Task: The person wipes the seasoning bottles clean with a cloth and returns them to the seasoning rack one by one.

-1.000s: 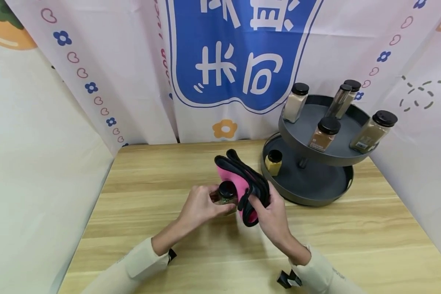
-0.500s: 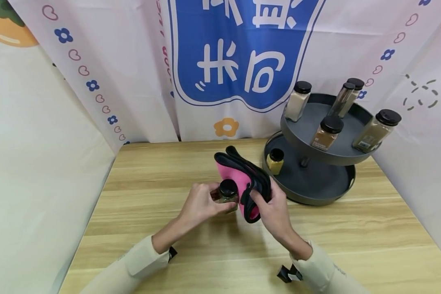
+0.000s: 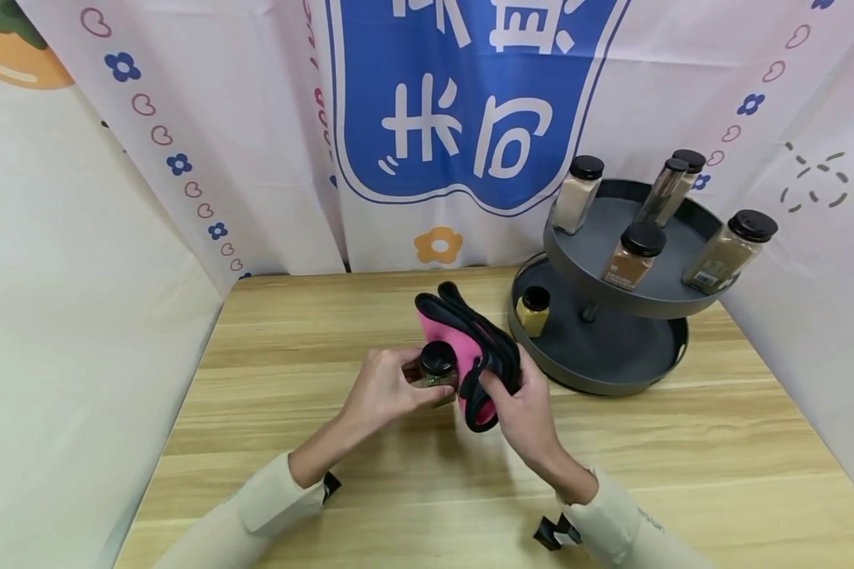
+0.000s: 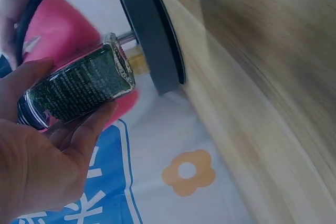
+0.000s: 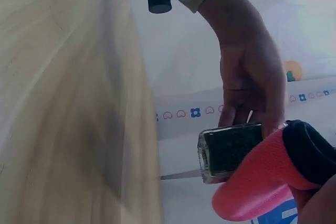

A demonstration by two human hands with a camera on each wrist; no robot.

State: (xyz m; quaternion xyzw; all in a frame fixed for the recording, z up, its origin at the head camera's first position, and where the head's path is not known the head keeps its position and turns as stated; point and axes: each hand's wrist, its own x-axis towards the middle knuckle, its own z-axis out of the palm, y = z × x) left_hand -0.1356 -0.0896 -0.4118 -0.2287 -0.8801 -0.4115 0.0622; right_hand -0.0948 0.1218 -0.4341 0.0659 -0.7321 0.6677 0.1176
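Observation:
My left hand (image 3: 384, 387) grips a square glass spice jar (image 4: 79, 85) with a black lid (image 3: 438, 358) and dark green contents. In the left wrist view, thumb and fingers lie on opposite sides of the jar, and white print shows on its face. My right hand (image 3: 527, 411) holds a folded pink cloth with black edging (image 3: 455, 340), thumb on the near side. The cloth's pink face lies against the jar's side in the right wrist view (image 5: 252, 182). Both things are held above the wooden table (image 3: 292, 316).
A dark grey two-tier round rack (image 3: 612, 387) stands at the back right. Several black-lidded spice jars sit on its upper tier, among them a brown one (image 3: 629, 261). A small yellow jar (image 3: 532, 316) stands on the lower tier. A printed curtain (image 3: 277, 158) hangs behind the table.
Both hands have shifted slightly, the jar and cloth moving a little up and left in the head view. The holds stay the same.

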